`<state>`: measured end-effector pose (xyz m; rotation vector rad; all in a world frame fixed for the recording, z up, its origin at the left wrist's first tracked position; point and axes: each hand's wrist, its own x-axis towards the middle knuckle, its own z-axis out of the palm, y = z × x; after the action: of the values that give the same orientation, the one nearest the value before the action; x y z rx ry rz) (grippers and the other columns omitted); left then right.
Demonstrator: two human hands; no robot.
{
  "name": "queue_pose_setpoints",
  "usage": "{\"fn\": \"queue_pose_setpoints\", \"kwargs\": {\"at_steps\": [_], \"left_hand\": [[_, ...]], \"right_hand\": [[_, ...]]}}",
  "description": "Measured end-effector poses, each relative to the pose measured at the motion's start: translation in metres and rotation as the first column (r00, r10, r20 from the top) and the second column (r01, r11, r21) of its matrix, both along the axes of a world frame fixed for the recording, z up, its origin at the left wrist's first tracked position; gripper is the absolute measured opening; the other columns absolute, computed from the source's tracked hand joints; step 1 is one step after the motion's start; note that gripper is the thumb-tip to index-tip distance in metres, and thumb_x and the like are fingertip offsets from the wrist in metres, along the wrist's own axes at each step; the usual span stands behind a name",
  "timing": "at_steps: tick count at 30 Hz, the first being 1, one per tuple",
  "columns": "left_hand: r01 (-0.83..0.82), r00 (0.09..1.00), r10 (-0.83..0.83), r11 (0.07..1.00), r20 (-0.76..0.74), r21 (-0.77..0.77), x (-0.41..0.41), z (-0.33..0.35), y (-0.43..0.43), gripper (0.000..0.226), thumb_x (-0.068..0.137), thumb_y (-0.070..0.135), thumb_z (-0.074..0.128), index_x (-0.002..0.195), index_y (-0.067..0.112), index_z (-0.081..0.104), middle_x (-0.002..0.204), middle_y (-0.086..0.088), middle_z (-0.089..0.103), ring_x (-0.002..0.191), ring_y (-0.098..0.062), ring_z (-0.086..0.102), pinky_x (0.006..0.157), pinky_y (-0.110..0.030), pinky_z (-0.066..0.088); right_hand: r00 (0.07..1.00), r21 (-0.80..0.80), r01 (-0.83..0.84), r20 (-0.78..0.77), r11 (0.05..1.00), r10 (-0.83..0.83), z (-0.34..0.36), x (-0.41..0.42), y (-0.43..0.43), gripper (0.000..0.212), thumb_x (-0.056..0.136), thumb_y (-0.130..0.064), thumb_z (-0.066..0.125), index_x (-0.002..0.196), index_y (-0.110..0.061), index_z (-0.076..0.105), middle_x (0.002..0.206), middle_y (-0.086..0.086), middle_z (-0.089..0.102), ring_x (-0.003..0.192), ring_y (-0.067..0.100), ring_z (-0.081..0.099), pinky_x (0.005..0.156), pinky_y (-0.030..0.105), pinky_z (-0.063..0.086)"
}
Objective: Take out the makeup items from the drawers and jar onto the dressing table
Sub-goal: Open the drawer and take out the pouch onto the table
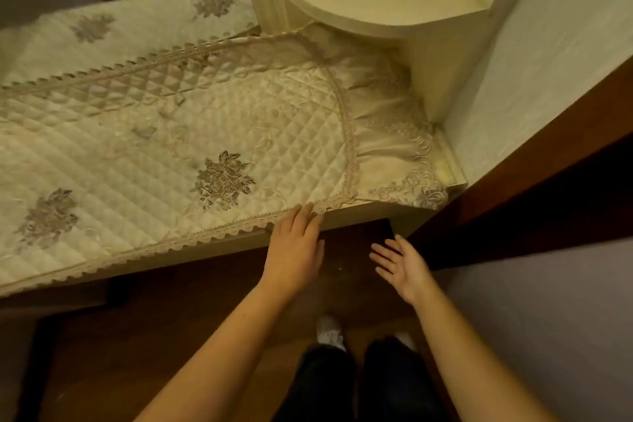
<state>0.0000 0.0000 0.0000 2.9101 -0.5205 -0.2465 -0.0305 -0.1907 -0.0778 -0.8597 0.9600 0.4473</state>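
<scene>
While two hands spread empty, left hand [295, 243] touching one quilted cover [171, 134], right hand [400, 267] apart.

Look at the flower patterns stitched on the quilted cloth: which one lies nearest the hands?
The flower pattern just up from the left hand, close to the cloth's lace front edge. The other patterns sit farther left or toward the back.

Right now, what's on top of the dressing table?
A quilted cloth with a lace edge covers the dressing table; the left hand touches that edge. No makeup shows on it. Drawers and jar aren't visible.
</scene>
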Motion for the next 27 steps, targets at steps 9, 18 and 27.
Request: {"fn": "queue_pose_setpoints", "kwargs": {"at_steps": [9,18,27], "left_hand": [[-0.017,1.0,0.017,1.0,-0.017,0.022,0.023,-0.04,0.002,0.051,0.082,0.037,0.037,0.126,0.013,0.044,0.134,-0.013,0.052,0.125,-0.033,0.046,0.097,-0.05,0.042],[-0.033,0.997,0.035,0.999,0.069,-0.029,0.023,-0.05,0.004,0.051,0.082,0.041,0.042,0.127,0.018,0.043,0.133,-0.01,0.051,0.126,-0.025,0.039,0.1,-0.044,0.04],[-0.022,1.0,0.021,0.998,-0.019,-0.058,0.018,-0.047,0.004,0.06,0.085,0.047,0.032,0.137,0.017,0.032,0.147,-0.01,0.035,0.137,-0.028,0.026,0.111,-0.049,0.021]], "right_hand": [[0.962,0.099,0.272,-0.038,0.957,-0.27,-0.055,0.048,0.018,0.059,0.093,-0.044,0.034,0.144,-0.018,0.019,0.146,0.017,0.037,0.134,0.031,0.037,0.109,0.044,0.027],[0.868,0.202,0.487,-0.006,0.85,-0.496,-0.079,0.074,0.026,0.039,0.092,-0.045,0.035,0.122,-0.022,0.045,0.129,0.011,0.045,0.117,0.024,0.043,0.108,0.044,0.028],[0.838,0.225,0.535,-0.019,0.814,-0.546,-0.075,0.026,0.025,0.065,0.081,-0.065,0.039,0.128,-0.02,0.041,0.116,0.009,0.05,0.11,0.025,0.048,0.097,0.042,0.035]]}}
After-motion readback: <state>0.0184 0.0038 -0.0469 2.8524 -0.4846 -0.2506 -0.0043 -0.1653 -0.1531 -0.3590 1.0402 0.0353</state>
